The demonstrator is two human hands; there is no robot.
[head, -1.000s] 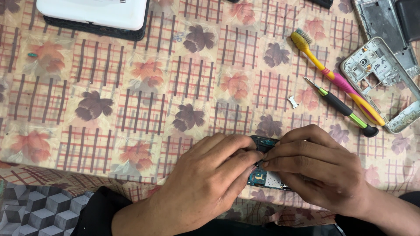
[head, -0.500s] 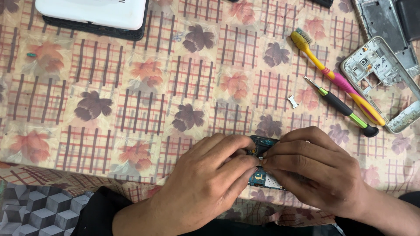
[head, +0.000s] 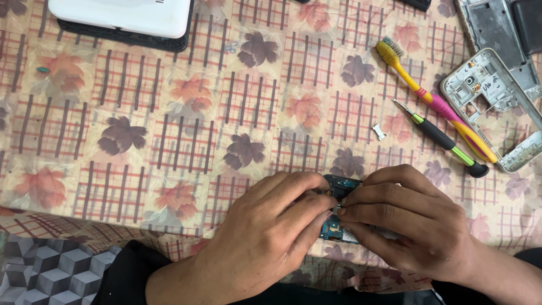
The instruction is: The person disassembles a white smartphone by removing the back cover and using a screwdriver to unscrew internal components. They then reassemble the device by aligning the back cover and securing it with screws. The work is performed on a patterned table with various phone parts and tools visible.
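Together we pinch a small circuit board (head: 340,185) between our left hand (head: 265,243) and our right hand (head: 406,223), fingertips closed on it from both sides at the near edge of the table. Only its dark top edge and a blue-green patch below show between our fingers; the rest is covered. Under our hands lies a tablecloth (head: 169,141) with leaves and plaid squares. Well apart, to the right, a yellow and pink toothbrush (head: 435,101) lies beside a black and green screwdriver (head: 443,138), with a silver phone frame (head: 491,101) just past them. A tiny white piece (head: 379,131) rests near the screwdriver tip. A white device (head: 121,17) sits at the far left.
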